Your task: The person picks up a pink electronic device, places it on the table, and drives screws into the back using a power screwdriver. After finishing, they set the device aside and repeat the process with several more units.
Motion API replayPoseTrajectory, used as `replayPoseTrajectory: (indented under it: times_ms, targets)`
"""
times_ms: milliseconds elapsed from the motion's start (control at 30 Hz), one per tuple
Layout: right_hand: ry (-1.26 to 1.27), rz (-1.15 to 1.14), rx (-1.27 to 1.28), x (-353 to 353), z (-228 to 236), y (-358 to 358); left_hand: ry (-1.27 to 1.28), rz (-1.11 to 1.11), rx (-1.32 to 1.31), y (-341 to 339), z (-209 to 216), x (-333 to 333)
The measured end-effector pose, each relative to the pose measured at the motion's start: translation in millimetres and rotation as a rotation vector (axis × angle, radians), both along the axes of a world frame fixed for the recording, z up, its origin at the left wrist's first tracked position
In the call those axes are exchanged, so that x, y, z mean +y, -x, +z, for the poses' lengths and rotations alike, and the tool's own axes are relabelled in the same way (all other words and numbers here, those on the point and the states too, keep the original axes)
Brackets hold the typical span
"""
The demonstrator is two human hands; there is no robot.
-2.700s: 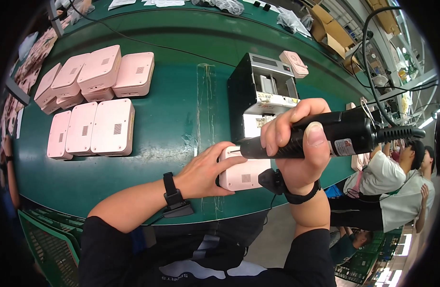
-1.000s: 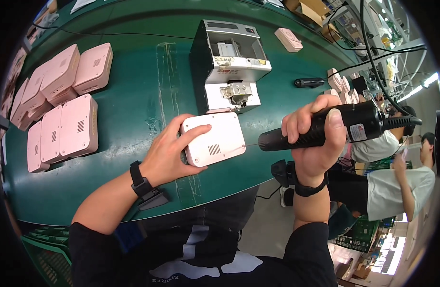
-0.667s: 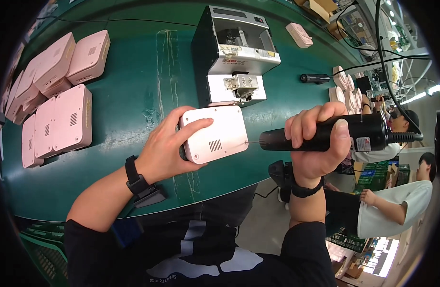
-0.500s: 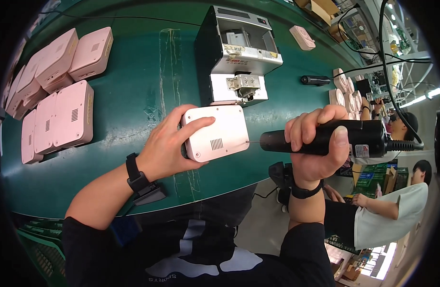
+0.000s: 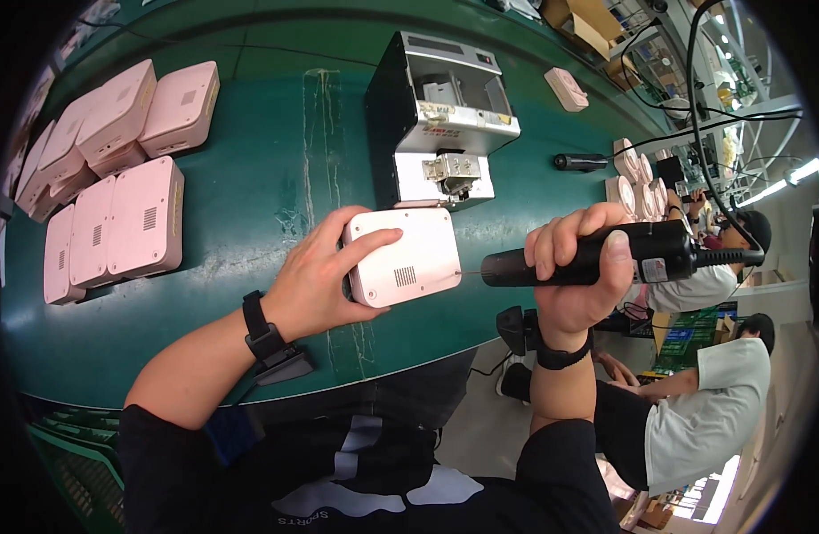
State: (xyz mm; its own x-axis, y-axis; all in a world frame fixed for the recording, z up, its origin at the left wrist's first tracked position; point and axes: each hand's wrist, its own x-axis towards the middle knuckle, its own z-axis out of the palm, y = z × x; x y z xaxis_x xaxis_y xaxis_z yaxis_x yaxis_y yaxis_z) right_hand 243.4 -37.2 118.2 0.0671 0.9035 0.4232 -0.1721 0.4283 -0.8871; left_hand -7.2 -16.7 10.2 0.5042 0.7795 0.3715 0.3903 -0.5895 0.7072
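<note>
My left hand grips a pale pink plastic device case by its left side, thumb below and fingers over the top. The case's flat face bears a small slotted vent and screw holes near its corners. Wrapped in my right hand is a black electric screwdriver, held level with its thin bit pointing left. The bit's tip meets the right edge of the case at a corner hole; how deep it sits I cannot tell. Just behind the case stands a black and silver screw feeder.
Several similar pink cases are stacked and lined up at the left on the green table. A pink part and a black cylindrical tool lie at the right. Round pink parts stand beyond. A co-worker sits at the right.
The whole view has shifted slightly, so the table things appear a little lower. Case and screwdriver remain together, the bit still at the same corner.
</note>
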Motion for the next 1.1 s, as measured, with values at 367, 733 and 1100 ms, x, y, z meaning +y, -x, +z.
replayPoseTrajectory:
  times_ms: [367,733,1100]
  targets:
    - [-0.124,-0.117,0.017,64,44,20,0.0,-0.022,0.005,1,4,-2]
    - [-0.008,0.078,0.064,17,38,26,-0.005,-0.014,-0.014,3,-4,1]
    - [0.165,0.084,-0.017,-27,44,36,0.023,-0.025,0.003,0,-5,1]
